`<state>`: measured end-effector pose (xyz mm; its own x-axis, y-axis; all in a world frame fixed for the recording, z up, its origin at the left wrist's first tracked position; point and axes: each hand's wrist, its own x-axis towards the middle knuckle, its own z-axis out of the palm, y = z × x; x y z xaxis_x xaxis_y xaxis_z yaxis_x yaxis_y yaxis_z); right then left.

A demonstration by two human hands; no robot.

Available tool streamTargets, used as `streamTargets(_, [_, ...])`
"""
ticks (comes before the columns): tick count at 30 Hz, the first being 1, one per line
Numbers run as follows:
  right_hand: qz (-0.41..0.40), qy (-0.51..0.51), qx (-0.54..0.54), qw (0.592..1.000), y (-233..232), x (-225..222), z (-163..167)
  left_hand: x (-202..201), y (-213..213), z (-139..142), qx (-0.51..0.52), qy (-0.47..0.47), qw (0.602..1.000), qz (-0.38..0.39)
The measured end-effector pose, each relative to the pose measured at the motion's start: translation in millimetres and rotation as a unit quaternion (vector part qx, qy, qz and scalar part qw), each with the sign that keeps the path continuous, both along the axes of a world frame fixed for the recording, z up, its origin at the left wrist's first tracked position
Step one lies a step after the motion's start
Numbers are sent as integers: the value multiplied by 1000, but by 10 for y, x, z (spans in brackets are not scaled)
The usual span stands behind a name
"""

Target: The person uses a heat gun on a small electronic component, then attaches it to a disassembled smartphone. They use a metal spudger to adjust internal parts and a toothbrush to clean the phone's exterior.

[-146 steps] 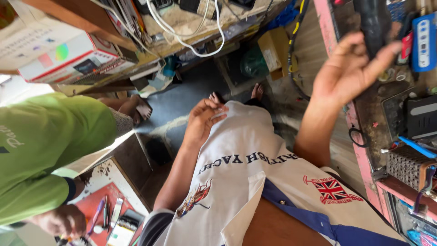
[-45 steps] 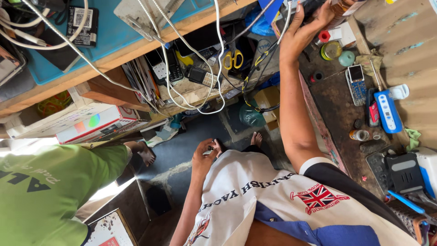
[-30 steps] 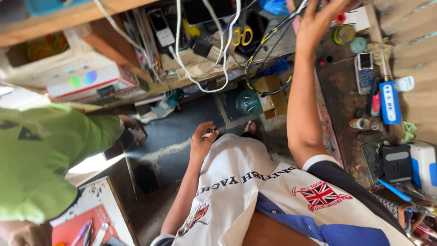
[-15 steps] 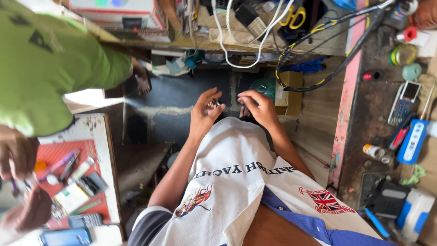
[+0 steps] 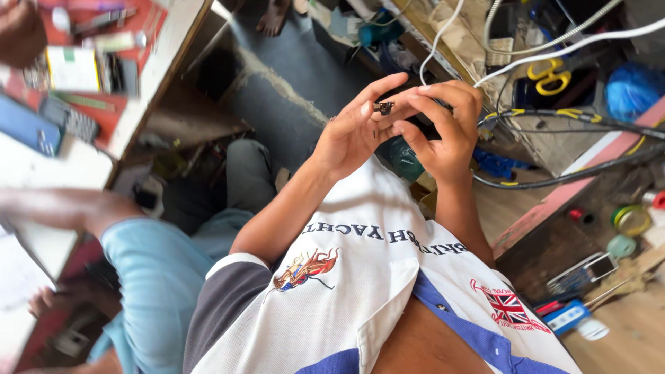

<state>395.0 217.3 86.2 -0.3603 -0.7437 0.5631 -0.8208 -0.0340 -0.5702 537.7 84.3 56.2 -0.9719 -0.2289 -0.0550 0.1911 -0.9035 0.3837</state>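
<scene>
Both of my hands are raised together in front of my chest. My left hand [image 5: 353, 131] pinches a tiny dark metal part [image 5: 383, 107] between thumb and forefinger. My right hand [image 5: 443, 128] meets it from the right, its fingertips curled onto the same small part. Below the hands is my white shirt [image 5: 360, 277] with printed emblems.
White and black cables [image 5: 554, 48] and yellow-handled scissors [image 5: 551, 75] lie on the cluttered bench at upper right. Tape rolls [image 5: 629, 220] and small tools sit at right. A red-topped table [image 5: 104, 62] with phones stands at upper left. Another person's arm [image 5: 76, 211] reaches in at left.
My right hand came down from the shelf and joined my left hand in front of my chest. The view swung left and downward, and the person in green slid out of view.
</scene>
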Motion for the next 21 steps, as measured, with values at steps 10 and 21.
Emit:
streamTargets(10, [141, 8, 8, 990, 26, 378, -26, 698, 591, 30, -8, 18, 990, 137])
streamTargets(21, [270, 81, -24, 959, -697, 809, -8, 1338, 208, -86, -20, 63, 974, 219])
